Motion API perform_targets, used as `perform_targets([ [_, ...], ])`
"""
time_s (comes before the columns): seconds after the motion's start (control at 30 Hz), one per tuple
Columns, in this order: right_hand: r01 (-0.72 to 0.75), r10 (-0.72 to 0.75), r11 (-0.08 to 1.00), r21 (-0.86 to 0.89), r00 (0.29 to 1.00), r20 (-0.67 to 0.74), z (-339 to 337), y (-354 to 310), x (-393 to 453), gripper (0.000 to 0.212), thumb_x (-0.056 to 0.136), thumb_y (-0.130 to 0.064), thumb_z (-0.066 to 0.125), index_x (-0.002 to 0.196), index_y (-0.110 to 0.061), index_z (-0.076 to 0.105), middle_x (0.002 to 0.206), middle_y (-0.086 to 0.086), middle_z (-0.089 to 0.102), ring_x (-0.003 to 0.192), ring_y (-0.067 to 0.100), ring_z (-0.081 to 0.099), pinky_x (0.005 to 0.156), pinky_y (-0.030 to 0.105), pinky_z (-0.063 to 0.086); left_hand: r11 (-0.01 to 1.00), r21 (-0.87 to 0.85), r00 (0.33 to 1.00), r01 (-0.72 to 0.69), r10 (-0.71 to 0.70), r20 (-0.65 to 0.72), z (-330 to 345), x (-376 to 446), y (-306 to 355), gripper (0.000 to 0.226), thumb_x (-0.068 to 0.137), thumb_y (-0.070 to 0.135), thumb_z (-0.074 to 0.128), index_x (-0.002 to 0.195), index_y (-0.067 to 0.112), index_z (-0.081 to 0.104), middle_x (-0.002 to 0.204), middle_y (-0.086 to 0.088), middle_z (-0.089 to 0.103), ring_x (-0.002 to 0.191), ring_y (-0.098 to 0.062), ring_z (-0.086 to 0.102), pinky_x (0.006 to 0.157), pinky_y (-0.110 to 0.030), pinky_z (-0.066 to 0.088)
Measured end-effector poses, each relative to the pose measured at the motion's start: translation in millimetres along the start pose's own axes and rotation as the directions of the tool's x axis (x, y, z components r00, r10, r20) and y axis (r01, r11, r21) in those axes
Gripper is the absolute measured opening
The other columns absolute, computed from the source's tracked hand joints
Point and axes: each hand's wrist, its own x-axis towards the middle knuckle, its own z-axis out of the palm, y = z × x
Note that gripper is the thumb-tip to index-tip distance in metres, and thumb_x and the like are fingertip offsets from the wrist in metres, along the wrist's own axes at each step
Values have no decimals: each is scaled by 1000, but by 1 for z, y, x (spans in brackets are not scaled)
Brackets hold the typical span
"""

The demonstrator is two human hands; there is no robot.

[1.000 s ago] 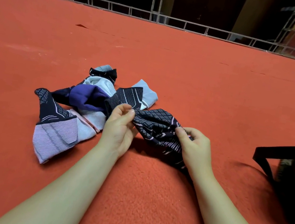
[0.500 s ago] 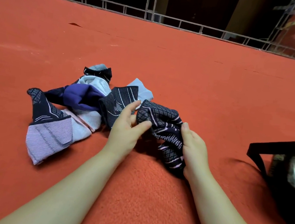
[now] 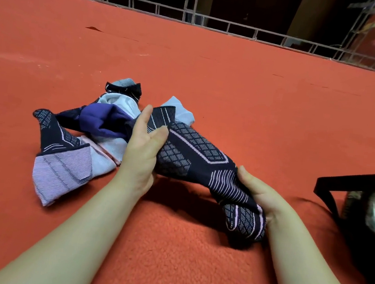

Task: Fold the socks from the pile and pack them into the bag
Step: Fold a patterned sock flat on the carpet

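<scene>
Sock (image 3: pixel 194 152), dark with pink lines, stretched above red carpet (image 3: pixel 235 88); gripped at each end by left hand (image 3: pixel 144 150) and right hand (image 3: pixel 258 195); beside pile (image 3: pixel 93 130); bag (image 3: pixel 362 210) at right.

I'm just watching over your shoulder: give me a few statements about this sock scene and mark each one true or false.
1. Both hands hold the same dark patterned sock. True.
2. The bag sits to the person's left. False: it is at the right edge.
3. The sock pile lies on an orange-red carpet. True.
4. The right hand is inside the bag. False: it grips the sock's lower end.
5. The left hand holds the sock beside the pile. True.
</scene>
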Motion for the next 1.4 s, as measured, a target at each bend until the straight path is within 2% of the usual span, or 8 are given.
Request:
perform_targets([
  [0.13,-16,14,989,150,1000,11,-7,3,9,79,14,-43,96,77,-1,76,79,18,72,60,23,70,51,27,57,921,391,971,-12,-83,225,-9,-3,-13,115,55,36,76,146,34,6,105,20,69,104,-2,62,100,-32,44],
  [0.33,-96,99,995,-34,989,110,-20,7,1,89,23,-47,96,99,-5,72,99,22,69,75,30,70,68,37,57,928,367,996,-66,85,-36,-14,5,-9,84,76,14,69,143,34,22,87,-5,68,79,-20,63,83,-41,51],
  [0.53,-75,194,961,-267,870,453,-13,9,-2,81,57,-39,87,123,-2,59,117,18,64,97,26,67,88,39,54,849,509,977,-142,204,-67,-19,10,-10,69,74,28,65,131,43,31,76,9,59,74,-13,55,80,-37,45],
  [0.73,-26,59,934,-357,995,80,-3,11,11,42,67,-9,67,108,-3,61,96,18,68,75,26,67,70,34,56,643,753,990,-143,101,102,-15,1,-19,82,80,36,66,147,27,20,126,11,52,95,6,52,89,-9,36],
  [0.8,8,-54,931,-365,992,-115,-5,8,13,36,66,-13,65,101,-8,61,94,13,68,72,23,61,65,30,48,559,813,986,-163,130,108,-17,2,-20,77,77,47,60,144,22,31,139,3,44,124,-3,40,106,-18,26],
  [0.9,65,-252,840,-539,926,-281,-2,5,13,26,87,-32,64,110,-21,58,106,2,65,81,13,61,62,26,43,511,838,980,-192,150,133,-15,1,-17,69,76,51,52,135,16,45,134,2,46,125,-5,37,106,-19,22],
  [1.03,28,-391,450,-893,905,-169,1,5,11,29,77,-49,70,87,-22,66,83,-5,68,71,6,60,66,26,47,497,854,987,-155,123,107,-13,-1,-18,49,89,30,61,134,16,47,134,2,47,128,-11,38,104,-18,22],
  [1.4,16,-261,290,-957,963,-63,16,2,0,17,87,-27,61,80,-13,67,67,3,68,58,16,63,50,25,47,539,832,992,-128,83,100,-9,-3,-24,54,86,40,54,134,17,46,129,9,45,129,-11,37,110,-25,23],
])
